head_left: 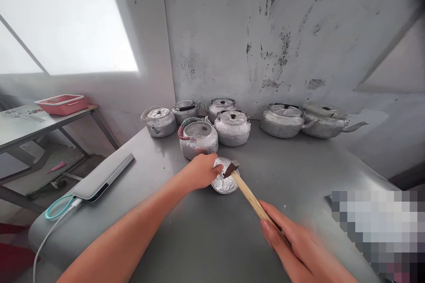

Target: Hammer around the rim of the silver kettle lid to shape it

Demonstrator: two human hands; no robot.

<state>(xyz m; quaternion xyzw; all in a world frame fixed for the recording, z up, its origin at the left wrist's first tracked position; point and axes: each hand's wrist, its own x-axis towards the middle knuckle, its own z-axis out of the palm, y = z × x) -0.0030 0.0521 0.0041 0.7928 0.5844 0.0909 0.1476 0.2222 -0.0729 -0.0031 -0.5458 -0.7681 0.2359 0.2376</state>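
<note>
My left hand (202,170) is closed on the edge of a small round aluminium kettle lid (225,183) that lies on the grey metal table (199,230). My right hand (292,243) grips the wooden handle of a hammer (247,192). The hammer's dark metal head (230,168) rests on or just above the lid's centre. A lidless hammered kettle (198,138) with a cloth-wrapped handle stands right behind the lid.
Several more aluminium kettles (232,127) line the stained wall, two large ones (283,120) at right. A grey power bank (102,175) with a teal cable lies at the table's left edge. A side table carries a red tray (62,104).
</note>
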